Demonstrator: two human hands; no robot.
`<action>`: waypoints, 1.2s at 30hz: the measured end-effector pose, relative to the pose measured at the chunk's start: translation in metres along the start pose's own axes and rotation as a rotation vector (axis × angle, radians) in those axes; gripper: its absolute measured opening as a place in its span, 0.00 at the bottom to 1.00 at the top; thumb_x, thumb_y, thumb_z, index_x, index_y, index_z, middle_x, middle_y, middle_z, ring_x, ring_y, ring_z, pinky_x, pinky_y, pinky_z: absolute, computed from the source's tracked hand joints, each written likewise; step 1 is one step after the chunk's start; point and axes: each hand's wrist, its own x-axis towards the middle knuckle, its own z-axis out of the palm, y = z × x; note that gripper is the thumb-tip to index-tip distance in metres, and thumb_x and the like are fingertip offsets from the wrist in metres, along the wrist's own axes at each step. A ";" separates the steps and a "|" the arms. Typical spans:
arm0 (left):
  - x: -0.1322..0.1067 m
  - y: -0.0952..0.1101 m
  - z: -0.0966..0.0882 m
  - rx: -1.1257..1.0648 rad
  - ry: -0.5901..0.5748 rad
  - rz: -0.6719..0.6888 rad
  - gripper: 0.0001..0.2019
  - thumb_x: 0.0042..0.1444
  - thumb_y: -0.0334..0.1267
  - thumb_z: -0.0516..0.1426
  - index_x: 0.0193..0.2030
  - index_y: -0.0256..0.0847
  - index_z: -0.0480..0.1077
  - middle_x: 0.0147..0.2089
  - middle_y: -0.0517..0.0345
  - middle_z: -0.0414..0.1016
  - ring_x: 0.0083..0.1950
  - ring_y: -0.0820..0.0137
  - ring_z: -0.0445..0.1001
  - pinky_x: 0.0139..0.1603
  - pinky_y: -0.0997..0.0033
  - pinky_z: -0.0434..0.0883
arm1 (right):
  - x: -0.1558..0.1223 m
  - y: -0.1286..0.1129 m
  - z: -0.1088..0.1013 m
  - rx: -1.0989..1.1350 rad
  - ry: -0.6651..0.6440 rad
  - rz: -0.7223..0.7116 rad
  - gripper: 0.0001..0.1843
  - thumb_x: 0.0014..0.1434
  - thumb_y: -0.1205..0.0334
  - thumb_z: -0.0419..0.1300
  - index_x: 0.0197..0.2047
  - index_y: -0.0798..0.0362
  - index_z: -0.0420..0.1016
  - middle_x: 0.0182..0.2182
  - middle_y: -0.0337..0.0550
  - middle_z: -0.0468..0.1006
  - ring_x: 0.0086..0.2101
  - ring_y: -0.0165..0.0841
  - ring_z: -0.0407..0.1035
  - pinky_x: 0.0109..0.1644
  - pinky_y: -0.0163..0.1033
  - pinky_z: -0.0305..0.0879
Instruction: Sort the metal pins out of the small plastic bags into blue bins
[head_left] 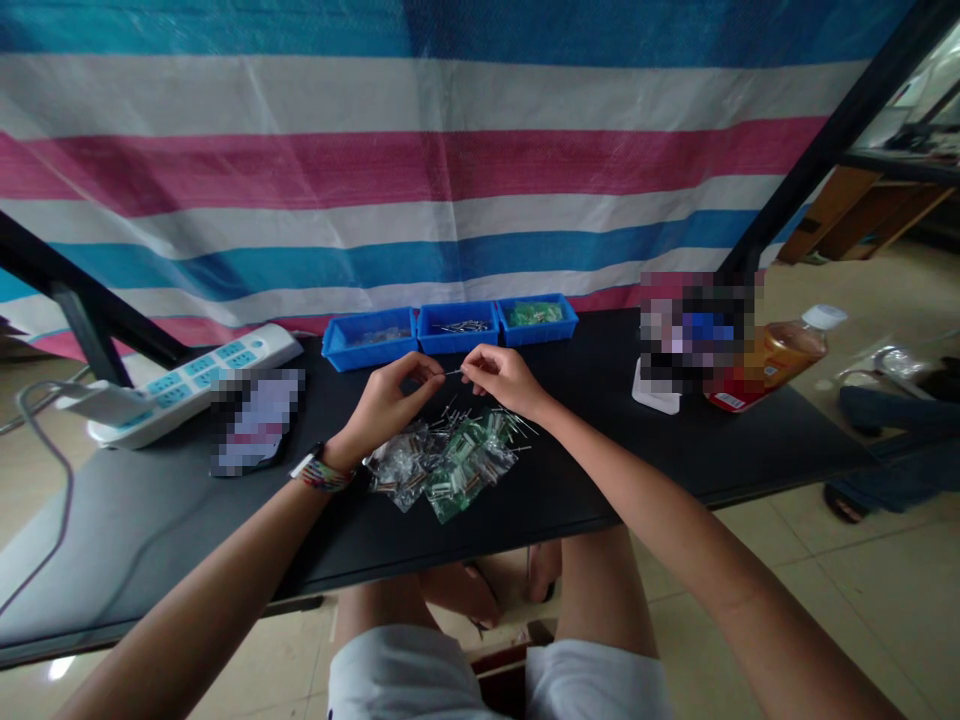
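Observation:
My left hand and my right hand meet above the black table, each pinching an end of one small thin metal-legged part. Just below them lies a heap of small clear and green plastic bags holding more such parts, with several loose leads sticking out. A beaded bracelet and a watch sit on my left wrist. Behind the hands stand three blue bins: the left bin, the middle bin with metal pieces, and the right bin with green bags.
A white power strip lies at the left with a grey cable. A blurred flat item lies near it. At the right are a white stand and a bottle of amber drink. A striped tarp hangs behind.

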 end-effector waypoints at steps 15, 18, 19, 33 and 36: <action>0.001 0.000 -0.002 0.064 -0.031 -0.022 0.20 0.70 0.55 0.58 0.37 0.40 0.78 0.35 0.56 0.82 0.37 0.65 0.77 0.42 0.68 0.71 | 0.000 -0.009 0.000 0.117 0.016 0.021 0.15 0.51 0.55 0.75 0.35 0.52 0.76 0.28 0.36 0.77 0.25 0.29 0.74 0.29 0.34 0.72; 0.001 -0.004 -0.003 0.038 -0.085 -0.019 0.18 0.71 0.53 0.58 0.40 0.40 0.78 0.37 0.55 0.83 0.39 0.64 0.80 0.43 0.67 0.72 | 0.003 -0.005 -0.003 0.119 0.063 -0.012 0.13 0.52 0.57 0.74 0.34 0.52 0.76 0.27 0.35 0.77 0.24 0.28 0.73 0.28 0.33 0.72; 0.001 -0.006 -0.003 0.035 -0.118 -0.012 0.17 0.70 0.52 0.58 0.42 0.40 0.79 0.39 0.54 0.84 0.40 0.63 0.81 0.44 0.66 0.73 | 0.004 -0.003 -0.004 0.117 0.100 -0.028 0.12 0.52 0.57 0.73 0.34 0.52 0.76 0.26 0.35 0.77 0.24 0.28 0.73 0.28 0.33 0.71; -0.002 -0.014 0.005 0.265 -0.377 0.141 0.13 0.70 0.43 0.60 0.52 0.51 0.86 0.51 0.53 0.83 0.54 0.59 0.80 0.60 0.56 0.69 | 0.028 0.021 -0.037 -0.376 0.493 -0.250 0.09 0.67 0.56 0.63 0.45 0.50 0.81 0.45 0.44 0.85 0.23 0.26 0.73 0.27 0.33 0.68; -0.002 -0.017 0.004 0.274 -0.347 0.140 0.13 0.69 0.40 0.58 0.51 0.49 0.85 0.51 0.53 0.84 0.54 0.59 0.80 0.60 0.57 0.70 | 0.026 0.018 -0.042 -0.482 0.403 -0.302 0.11 0.67 0.62 0.60 0.46 0.51 0.84 0.53 0.49 0.84 0.25 0.26 0.72 0.29 0.35 0.69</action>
